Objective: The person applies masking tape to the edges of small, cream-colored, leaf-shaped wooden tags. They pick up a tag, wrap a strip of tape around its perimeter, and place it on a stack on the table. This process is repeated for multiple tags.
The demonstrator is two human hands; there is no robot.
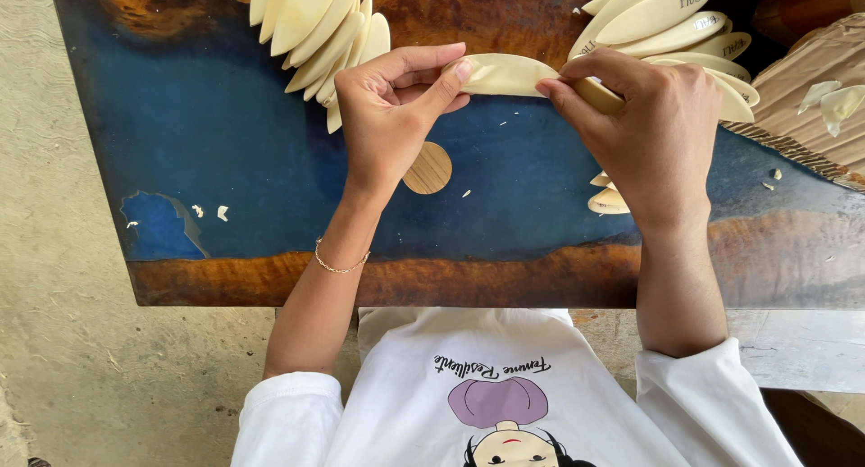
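Both hands share one grip on a single cream leaf-shaped piece (506,73), held level above the counter (225,151). Left hand (392,106): thumb and forefinger pinch the piece's left tip, the remaining fingers curled under the palm; a thin gold bracelet (341,264) circles the wrist. Right hand (653,129): fingertips pressed together on the piece's right half, covering its far end, with the back of the hand turned toward the camera.

Just below the left hand, a small round wooden disc (429,169) lies flat on the blue surface. Near the right wrist, a few small cream offcuts (607,196) are stacked, partly hidden by the hand.

Beyond the left hand, at the far edge, a fanned stack of plain cream leaf shapes (315,30) overlaps like scales. Beyond the right hand, a second fanned stack (685,30) carries dark lettering on several pieces. To its right sits ribbed brown cardboard (811,88) bearing pale trimmings (833,102).

Counter: blue resin centre with brown wood borders, dotted with small pale flecks (221,213). White sleeves (703,395) and a printed white shirt fill the lower frame.
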